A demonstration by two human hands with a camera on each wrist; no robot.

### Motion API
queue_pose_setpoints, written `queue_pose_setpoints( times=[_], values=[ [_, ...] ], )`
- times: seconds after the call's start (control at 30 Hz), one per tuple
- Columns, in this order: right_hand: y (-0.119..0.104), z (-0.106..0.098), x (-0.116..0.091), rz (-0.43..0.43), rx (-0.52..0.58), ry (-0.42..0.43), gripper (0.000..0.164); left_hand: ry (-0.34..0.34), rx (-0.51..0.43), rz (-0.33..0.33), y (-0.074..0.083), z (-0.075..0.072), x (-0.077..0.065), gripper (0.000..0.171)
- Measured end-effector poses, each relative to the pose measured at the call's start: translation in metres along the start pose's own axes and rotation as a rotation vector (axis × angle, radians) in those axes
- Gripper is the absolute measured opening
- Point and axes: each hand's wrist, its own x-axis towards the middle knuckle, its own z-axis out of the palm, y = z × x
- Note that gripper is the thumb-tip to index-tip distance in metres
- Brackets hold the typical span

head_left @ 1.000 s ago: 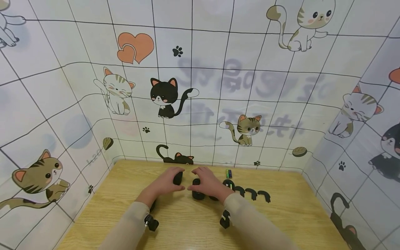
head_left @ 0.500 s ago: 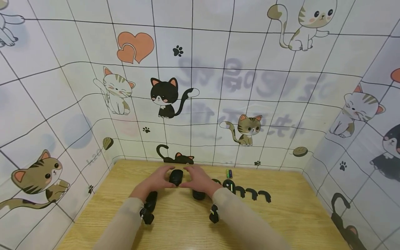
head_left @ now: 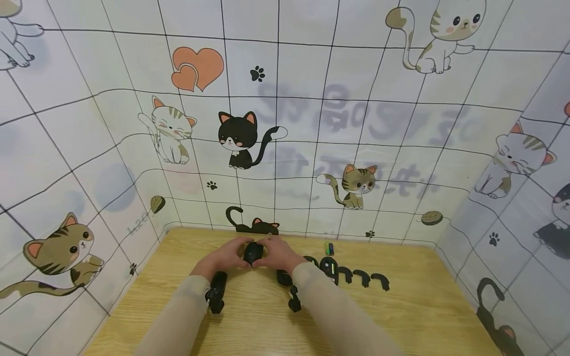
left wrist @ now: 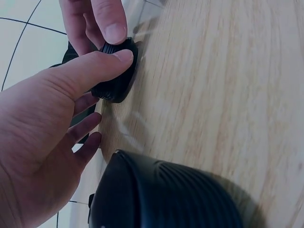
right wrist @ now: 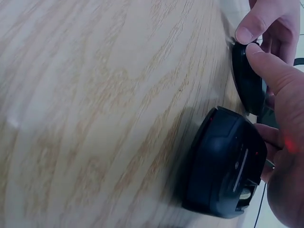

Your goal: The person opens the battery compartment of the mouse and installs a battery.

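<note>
A black computer mouse (head_left: 254, 252) sits on the table near the back edge, between the two hands. My left hand (head_left: 228, 254) holds it from the left, its thumb on the mouse's near end in the left wrist view. From the other side my right hand (head_left: 279, 254) grips the same mouse (right wrist: 247, 80), the two thumb tips close together. Another black mouse (head_left: 218, 284) lies beside the left wrist, its ridged side showing large in the left wrist view. Beneath the right hand is a mouse (right wrist: 228, 161) with an open battery slot, partly hidden in the head view.
To the right lies a mouse (head_left: 328, 269) with a battery showing, another mouse (head_left: 309, 259) partly behind the right wrist. Several curved black covers (head_left: 361, 277) form a row. Two small batteries (head_left: 329, 248) lie behind them. Cat-print sheeting (head_left: 294, 198) walls the wooden table.
Both hands have moved left, the right one further, away from the mouse with the open slot. They have closed in from both sides on the mouse at the back.
</note>
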Motion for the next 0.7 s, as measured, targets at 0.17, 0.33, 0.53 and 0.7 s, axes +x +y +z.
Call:
queue_pose_setpoints(
  times=[0.17, 0.33, 0.53, 0.7],
  values=[
    [-0.0006, 0.0036, 0.0049, -0.022, -0.002, 0.019, 0.076, -0.007, -0.016, 0.028, -0.0052, -0.0003, 0.0030, 0.082],
    [-0.0041, 0.0022, 0.0030, -0.028, 0.028, 0.019, 0.076, -0.014, 0.005, 0.034, -0.0080, 0.0001, 0.0039, 0.083],
    [-0.0020, 0.0061, 0.0033, -0.038, -0.003, 0.021, 0.077, 0.002, 0.059, 0.051, -0.0070, 0.0014, 0.0030, 0.082],
    [0.0015, 0.0067, 0.0042, -0.055, -0.027, 0.005, 0.081, 0.026, 0.038, 0.030, -0.0054, 0.0025, 0.0008, 0.081]
  ],
)
